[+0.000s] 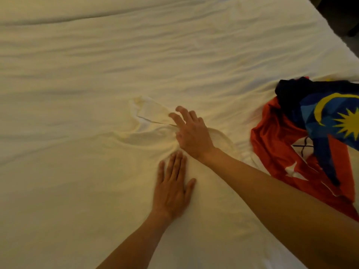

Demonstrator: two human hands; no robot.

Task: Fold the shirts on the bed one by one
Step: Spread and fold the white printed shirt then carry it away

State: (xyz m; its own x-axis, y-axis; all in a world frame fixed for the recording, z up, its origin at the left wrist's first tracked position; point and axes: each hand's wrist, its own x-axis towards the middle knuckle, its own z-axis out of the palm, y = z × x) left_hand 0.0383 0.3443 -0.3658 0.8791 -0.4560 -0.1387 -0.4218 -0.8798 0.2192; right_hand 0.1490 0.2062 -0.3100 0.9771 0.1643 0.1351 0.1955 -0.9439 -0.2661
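Observation:
A white shirt (pixel 147 131) lies spread on the white bed (pixel 136 55), hard to tell apart from the sheet. One sleeve sticks up and away at the centre, and the collar curves at its right. My left hand (pixel 172 189) presses flat on the shirt's body, fingers straight. Above it, my right hand (pixel 191 131) reaches over the shirt near the sleeve's base, fingers spread and touching the cloth. A pile of coloured shirts (pixel 318 133), red and blue with a yellow moon and star print, lies at the right.
The bed's right edge (pixel 342 41) runs diagonally at the top right, with dark floor beyond it. Wrinkled sheet stretches across the far and left sides of the bed.

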